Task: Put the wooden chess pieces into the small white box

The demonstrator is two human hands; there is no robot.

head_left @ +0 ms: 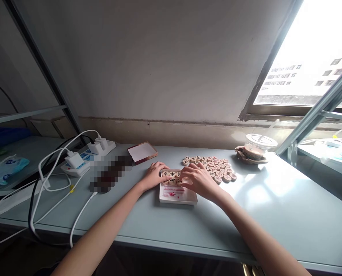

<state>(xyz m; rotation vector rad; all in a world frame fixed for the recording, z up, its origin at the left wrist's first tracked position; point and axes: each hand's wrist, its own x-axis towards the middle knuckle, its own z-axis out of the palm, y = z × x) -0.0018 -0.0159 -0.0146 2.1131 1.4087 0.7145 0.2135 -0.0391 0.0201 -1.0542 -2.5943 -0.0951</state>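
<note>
A shallow white box [182, 199] lies in the middle of the desk, with red marks printed on its floor. Round wooden Chinese chess pieces [172, 174] stand in rows along its far side. My left hand [154, 176] grips the box's left far corner, thumb over the rim by the pieces. Over the box's right side, my right hand [199, 180] pinches a Chinese chess piece [179, 181] at the end of the nearer row, partly hidden by the fingers. More loose pieces [217, 168], marked black or red, lie face up in a cluster beyond and right of my right hand.
An open box lid [142, 152] lies behind my left hand. At left are a power strip [84, 161] with chargers, tangled white cables [40, 180] and a blurred dark object [110, 176]. A lidded plastic cup [257, 147] stands back right by the window.
</note>
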